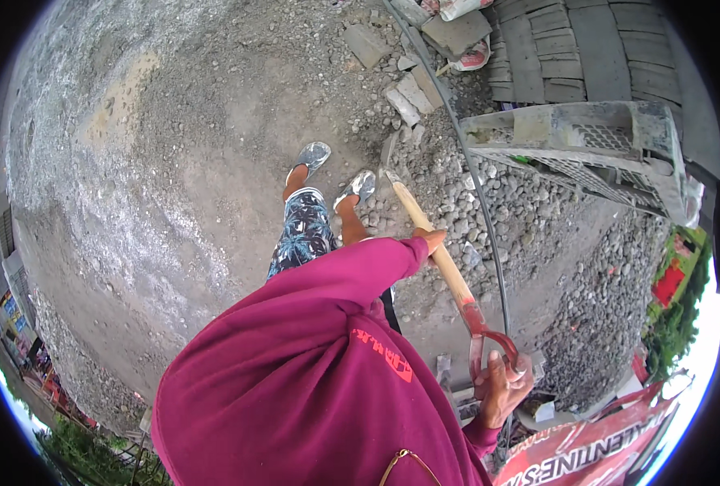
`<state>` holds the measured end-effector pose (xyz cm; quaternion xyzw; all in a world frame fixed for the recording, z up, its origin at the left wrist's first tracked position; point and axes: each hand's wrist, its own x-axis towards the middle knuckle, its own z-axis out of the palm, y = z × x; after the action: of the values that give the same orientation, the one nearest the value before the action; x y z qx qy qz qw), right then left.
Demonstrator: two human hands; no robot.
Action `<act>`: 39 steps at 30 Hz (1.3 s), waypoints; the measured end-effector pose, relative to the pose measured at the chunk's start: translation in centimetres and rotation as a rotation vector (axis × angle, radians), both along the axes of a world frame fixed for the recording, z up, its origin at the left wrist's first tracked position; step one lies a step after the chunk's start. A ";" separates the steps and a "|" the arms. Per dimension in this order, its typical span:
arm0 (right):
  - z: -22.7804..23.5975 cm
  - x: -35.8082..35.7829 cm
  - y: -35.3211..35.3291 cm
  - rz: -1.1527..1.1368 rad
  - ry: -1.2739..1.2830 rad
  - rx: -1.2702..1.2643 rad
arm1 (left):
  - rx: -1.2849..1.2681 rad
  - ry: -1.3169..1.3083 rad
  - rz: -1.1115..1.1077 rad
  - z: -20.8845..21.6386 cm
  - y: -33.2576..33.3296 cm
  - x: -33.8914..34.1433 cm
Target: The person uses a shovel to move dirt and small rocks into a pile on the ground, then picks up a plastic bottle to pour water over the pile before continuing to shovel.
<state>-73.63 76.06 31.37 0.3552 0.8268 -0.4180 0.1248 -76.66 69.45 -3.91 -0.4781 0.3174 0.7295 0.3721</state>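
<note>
A shovel with a pale wooden shaft [412,204] and a red D-shaped handle [474,320] slants across in front of me. My left hand [432,239], at the end of a maroon sleeve, is closed round the middle of the shaft. Up at the handle, my right hand [502,387] grips the crosspiece. The shaft's lower end reaches the edge of the gravel pile [489,211], close to my dusty shoe [358,188]. Its grey blade [389,150] shows only in part, low against the gravel.
A dark hose [473,174] runs over the gravel, right of the shovel. A dusty plastic crate [570,146] stands beyond it. Broken concrete blocks [412,95] and sacks [472,57] lie ahead. At lower right hangs a red printed banner [591,445]. Rough ground [214,146] spreads left.
</note>
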 end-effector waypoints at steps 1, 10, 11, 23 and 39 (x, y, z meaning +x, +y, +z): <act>0.2 0.7 1.2 0.259 0.110 0.081 | 0.033 -0.051 0.095 0.1 0.9 0.5; 1.4 0.4 -0.1 0.135 0.004 -0.147 | -0.121 0.017 0.053 0.1 -3.8 0.1; 0.7 0.2 -0.2 0.128 0.000 -0.188 | -0.210 0.022 0.083 -0.2 -5.2 -0.1; 1.3 -1.1 -4.0 1.062 0.434 -0.120 | -0.168 -0.225 0.338 -6.9 -15.5 -4.4; -5.8 16.0 -14.6 -0.717 0.075 -0.781 | -0.183 -0.034 0.505 -9.6 -28.6 6.0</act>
<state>-57.65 61.44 25.58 0.5273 0.4401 -0.7236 0.0675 -70.63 40.89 -13.47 -0.5861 0.2461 0.7593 0.1388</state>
